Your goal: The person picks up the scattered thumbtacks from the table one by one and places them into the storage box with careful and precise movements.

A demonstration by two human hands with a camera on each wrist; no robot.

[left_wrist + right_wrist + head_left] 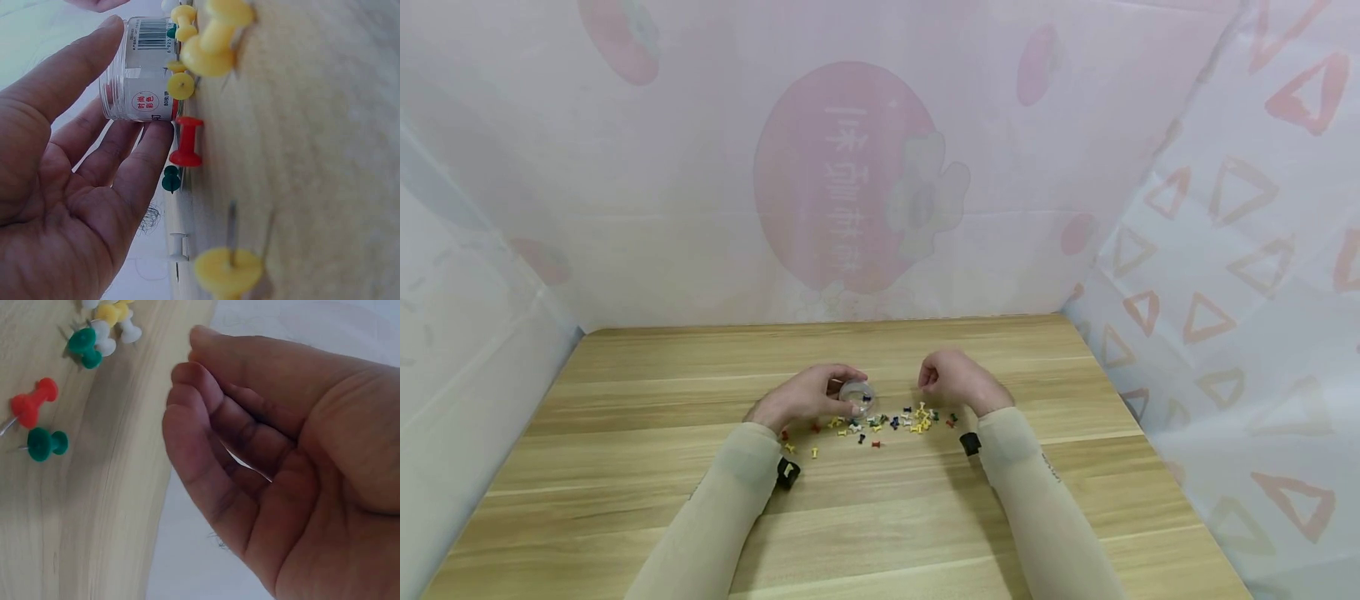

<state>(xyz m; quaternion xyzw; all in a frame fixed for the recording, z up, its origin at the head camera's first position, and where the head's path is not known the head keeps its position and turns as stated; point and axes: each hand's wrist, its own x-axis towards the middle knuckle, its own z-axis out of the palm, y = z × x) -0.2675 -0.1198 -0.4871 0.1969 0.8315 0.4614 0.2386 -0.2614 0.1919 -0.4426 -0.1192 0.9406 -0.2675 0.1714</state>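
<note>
Jar (144,84) toward the far edge of the desk (865,533), probably light, stiff, slick: left hand (808,392) grips its sides, the surest hold; right hand (958,379) curls, nothing visible inside.

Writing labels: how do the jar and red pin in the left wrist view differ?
The jar is clear with printing; the red pin is plain red. The jar is much bigger than the pin. The jar is mouth up in the left hand's grip; the pin lies on its side on the table, unheld. Both sit near yellow pins.
</note>
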